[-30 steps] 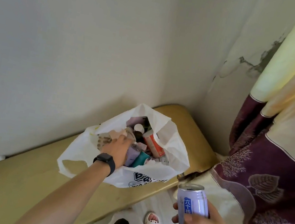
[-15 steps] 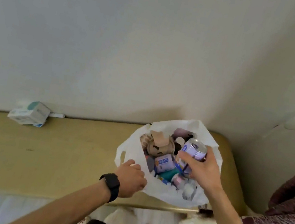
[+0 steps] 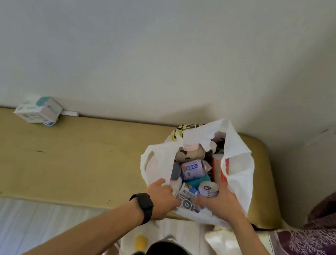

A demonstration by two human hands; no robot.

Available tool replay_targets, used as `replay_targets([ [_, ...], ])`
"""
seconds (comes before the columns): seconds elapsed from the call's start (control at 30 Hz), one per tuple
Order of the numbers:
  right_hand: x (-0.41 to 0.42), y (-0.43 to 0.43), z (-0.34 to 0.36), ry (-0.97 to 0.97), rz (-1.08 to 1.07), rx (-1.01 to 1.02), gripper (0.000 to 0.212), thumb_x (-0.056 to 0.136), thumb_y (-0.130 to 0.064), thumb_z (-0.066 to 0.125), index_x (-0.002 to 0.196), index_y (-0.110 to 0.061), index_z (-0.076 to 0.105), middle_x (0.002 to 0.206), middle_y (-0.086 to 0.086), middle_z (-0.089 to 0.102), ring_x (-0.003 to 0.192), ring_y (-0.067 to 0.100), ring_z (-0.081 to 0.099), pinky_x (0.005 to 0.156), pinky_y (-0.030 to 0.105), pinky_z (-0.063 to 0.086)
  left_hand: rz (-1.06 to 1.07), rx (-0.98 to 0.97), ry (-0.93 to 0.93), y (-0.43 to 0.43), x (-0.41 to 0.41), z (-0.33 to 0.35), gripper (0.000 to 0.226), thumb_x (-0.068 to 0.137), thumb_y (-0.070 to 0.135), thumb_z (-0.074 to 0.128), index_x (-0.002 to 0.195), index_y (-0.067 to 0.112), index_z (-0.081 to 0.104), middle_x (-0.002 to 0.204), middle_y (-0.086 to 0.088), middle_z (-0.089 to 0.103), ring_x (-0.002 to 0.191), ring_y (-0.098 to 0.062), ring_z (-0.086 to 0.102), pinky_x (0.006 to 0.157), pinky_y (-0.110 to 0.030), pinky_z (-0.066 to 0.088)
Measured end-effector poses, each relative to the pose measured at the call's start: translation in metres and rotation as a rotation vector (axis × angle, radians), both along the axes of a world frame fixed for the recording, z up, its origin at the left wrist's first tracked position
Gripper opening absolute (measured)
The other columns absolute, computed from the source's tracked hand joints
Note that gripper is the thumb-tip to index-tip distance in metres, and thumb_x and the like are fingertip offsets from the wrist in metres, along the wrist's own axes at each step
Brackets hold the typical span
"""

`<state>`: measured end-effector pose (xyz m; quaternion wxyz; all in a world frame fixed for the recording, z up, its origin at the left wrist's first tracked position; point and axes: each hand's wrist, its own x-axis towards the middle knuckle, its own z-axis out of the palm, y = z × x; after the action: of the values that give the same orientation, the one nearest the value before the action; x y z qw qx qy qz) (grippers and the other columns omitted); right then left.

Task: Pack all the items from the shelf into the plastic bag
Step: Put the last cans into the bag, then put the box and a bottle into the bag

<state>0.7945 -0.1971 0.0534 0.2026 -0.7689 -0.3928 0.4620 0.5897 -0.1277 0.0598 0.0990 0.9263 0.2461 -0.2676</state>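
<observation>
A white plastic bag [image 3: 237,173] stands open on the right end of a yellowish shelf [image 3: 66,161]. It is full of several items: a beige plush toy [image 3: 189,154], a lilac carton [image 3: 192,168], a red-and-white box [image 3: 216,167]. My right hand [image 3: 220,200] is inside the bag's near side, wrapped around a lilac can [image 3: 208,188] that stands among the items. My left hand [image 3: 161,198], with a black watch on the wrist, grips the bag's near rim. What lies lower in the bag is hidden.
A small white-and-teal box [image 3: 39,109] lies at the shelf's back left against the wall. A purple patterned curtain [image 3: 326,245] hangs at the right. White flooring and my dark clothing show below the shelf's front edge.
My right hand has carried the lilac can from beside the curtain into the bag and lowered it among the items. My left hand left the bag's inside and took hold of its near rim.
</observation>
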Motion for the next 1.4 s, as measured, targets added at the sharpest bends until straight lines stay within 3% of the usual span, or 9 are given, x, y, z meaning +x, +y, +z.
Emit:
replay_targets([
  [0.1, 0.005, -0.008, 0.0, -0.122, 0.048, -0.119, 0.1, 0.067, -0.043, 0.083, 0.148, -0.035, 0.025, 0.104, -0.005, 0.062, 0.08, 0.008, 0.062, 0.051, 0.017, 0.046, -0.027, -0.012, -0.052, -0.007, -0.005, 0.003, 0.015, 0.099, 0.025, 0.047, 0.106, 0.023, 0.06, 0.093, -0.007, 0.068, 0.096, -0.03, 0.059, 0.093, -0.04, 0.035],
  [0.27, 0.004, 0.005, 0.0, -0.164, -0.101, -0.068, 0.064, 0.072, -0.038, 0.081, 0.123, -0.023, 0.044, 0.093, -0.004, 0.06, 0.079, 0.012, 0.06, 0.055, 0.025, 0.049, -0.019, 0.072, -0.076, 0.005, -0.003, 0.016, 0.022, 0.098, 0.03, 0.045, 0.109, 0.025, 0.063, 0.102, -0.003, 0.07, 0.104, -0.028, 0.058, 0.102, -0.043, 0.033],
  [0.43, 0.001, 0.034, -0.001, -0.263, -0.124, -0.027, 0.083, 0.076, -0.043, 0.077, 0.143, -0.019, 0.034, 0.129, 0.008, 0.06, 0.116, 0.029, 0.059, 0.095, 0.044, 0.052, -0.004, 0.113, -0.051, 0.019, -0.01, 0.026, 0.018, 0.097, 0.028, 0.048, 0.103, 0.026, 0.065, 0.104, -0.001, 0.069, 0.106, -0.027, 0.056, 0.101, -0.044, 0.033],
  [0.6, 0.004, 0.055, 0.0, -0.454, -0.026, -0.093, 0.085, 0.09, -0.04, 0.064, 0.153, -0.01, 0.015, 0.142, 0.015, 0.049, 0.124, 0.032, 0.054, 0.097, 0.042, 0.048, 0.014, 0.117, -0.088, 0.018, -0.008, 0.037, 0.017, 0.097, 0.028, 0.049, 0.1, 0.023, 0.064, 0.104, -0.003, 0.067, 0.104, -0.027, 0.056, 0.1, -0.044, 0.034],
  [0.73, 0.007, 0.049, -0.01, -0.217, -0.06, -0.004, 0.077, 0.091, -0.017, 0.066, 0.152, -0.011, 0.019, 0.14, 0.021, 0.049, 0.122, 0.037, 0.054, 0.097, 0.044, 0.048, 0.037, 0.186, -0.113, 0.018, -0.005, 0.041, 0.016, 0.095, 0.022, 0.051, 0.104, 0.022, 0.065, 0.11, -0.005, 0.063, 0.107, -0.027, 0.055, 0.102, -0.044, 0.031],
  [0.87, 0.013, 0.041, -0.007, -0.235, 0.038, -0.055, 0.09, 0.088, -0.013, 0.069, 0.156, -0.012, 0.009, 0.152, 0.019, 0.037, 0.134, 0.035, 0.044, 0.103, 0.038, 0.041, 0.031, 0.215, -0.051, 0.024, -0.012, 0.038, 0.022, 0.093, 0.019, 0.053, 0.114, 0.02, 0.061, 0.112, -0.004, 0.067, 0.109, -0.029, 0.054, 0.107, -0.048, 0.029],
  [1.0, 0.018, 0.04, -0.005, -0.199, 0.022, -0.078, 0.085, 0.091, -0.004, 0.063, 0.156, -0.011, 0.009, 0.149, 0.022, 0.04, 0.131, 0.038, 0.048, 0.089, 0.031, 0.042, 0.028, 0.222, -0.048, 0.029, -0.018, 0.035, 0.024, 0.095, 0.022, 0.048, 0.118, 0.02, 0.057, 0.106, -0.003, 0.069, 0.105, -0.029, 0.056, 0.105, -0.046, 0.028],
  [1.2, 0.005, 0.043, 0.032, -0.258, 0.067, 0.058, 0.06, 0.095, -0.027, 0.06, 0.149, -0.024, 0.033, 0.152, 0.007, 0.041, 0.138, 0.03, 0.04, 0.112, 0.042, 0.037, 0.004, 0.212, -0.151, 0.037, -0.024, 0.048, 0.047, 0.095, 0.055, 0.041, 0.122, 0.022, 0.06, 0.126, -0.003, 0.061, 0.12, -0.027, 0.049, 0.113, -0.047, 0.019],
  [1.4, -0.029, 0.047, 0.102, -0.257, 0.131, 0.453, 0.041, 0.1, -0.038, 0.05, 0.14, -0.038, 0.046, 0.149, -0.013, 0.045, 0.132, 0.013, 0.048, 0.104, 0.028, 0.041, 0.319, 0.365, -0.478, 0.063, -0.058, 0.079, 0.043, 0.094, 0.049, 0.036, 0.132, 0.038, 0.053, 0.142, 0.003, 0.05, 0.133, -0.022, 0.044, 0.115, -0.046, 0.025],
])
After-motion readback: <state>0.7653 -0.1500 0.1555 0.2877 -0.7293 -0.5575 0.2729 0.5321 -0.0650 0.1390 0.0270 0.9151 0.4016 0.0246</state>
